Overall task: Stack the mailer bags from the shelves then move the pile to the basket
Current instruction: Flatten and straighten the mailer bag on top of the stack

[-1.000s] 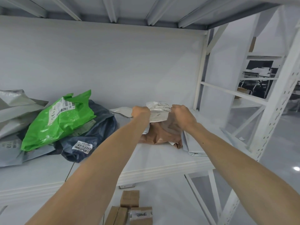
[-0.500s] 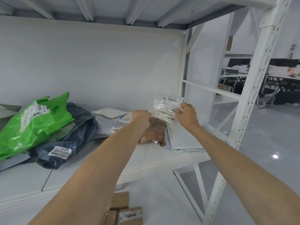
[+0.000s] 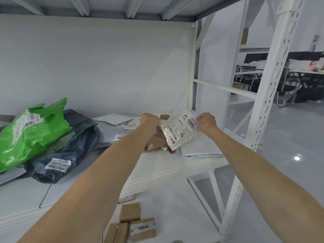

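A clear labelled mailer bag (image 3: 178, 130) hangs tilted above the white shelf (image 3: 157, 165). My left hand (image 3: 149, 121) grips its left top corner and my right hand (image 3: 206, 121) pinches its right top corner. Under it lie a brown paper mailer (image 3: 155, 143) and a pale grey flat mailer (image 3: 199, 150). Further left on the shelf lie white and grey flat mailers (image 3: 114, 120), a dark blue bag (image 3: 70, 151) with a label, and a green bag (image 3: 33, 130) on top of it. No basket is in view.
White rack uprights (image 3: 268, 95) stand at the right. Several cardboard boxes (image 3: 135, 221) sit on the floor below the shelf. Tables and chairs (image 3: 298, 81) fill the far room at right. A grey wall panel backs the shelf.
The clear mailer has swung down and tilted over the brown mailer. My left hand now grips its left corner, and my right hand has moved a little to the right.
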